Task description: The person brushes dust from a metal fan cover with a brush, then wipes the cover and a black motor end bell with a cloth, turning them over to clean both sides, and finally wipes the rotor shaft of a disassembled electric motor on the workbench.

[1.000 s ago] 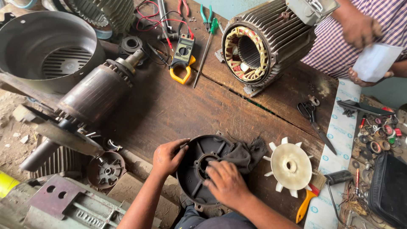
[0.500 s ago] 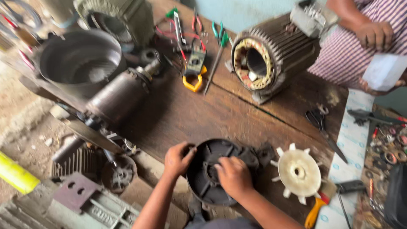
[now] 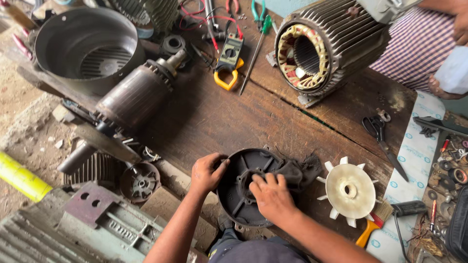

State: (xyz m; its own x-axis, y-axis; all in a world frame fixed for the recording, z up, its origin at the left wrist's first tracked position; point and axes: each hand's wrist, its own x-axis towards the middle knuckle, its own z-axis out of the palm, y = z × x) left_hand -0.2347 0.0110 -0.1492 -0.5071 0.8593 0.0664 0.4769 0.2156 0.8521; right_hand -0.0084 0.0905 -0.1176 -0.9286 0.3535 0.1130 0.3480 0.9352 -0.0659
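Observation:
A round dark metal motor end cover [image 3: 243, 171] lies at the near edge of the wooden workbench [image 3: 253, 114]. My left hand [image 3: 207, 171] grips its left rim. With its fingers curled, my right hand [image 3: 273, 197] presses a dark rag [image 3: 298, 171] into the cover's inside. A cream plastic fan [image 3: 350, 190] lies just right of the cover.
A finned motor stator housing [image 3: 326, 46] stands at the back, with another person's checked sleeve [image 3: 419, 46] behind it. A rotor [image 3: 134, 95], a grey fan cowl [image 3: 85, 46], a yellow clamp meter [image 3: 229, 63], scissors [image 3: 382, 139] and a brush [image 3: 373, 226] lie around.
My right hand has shifted a little over the cover with the rag. My left hand keeps its hold on the rim. The camera view has swung slightly.

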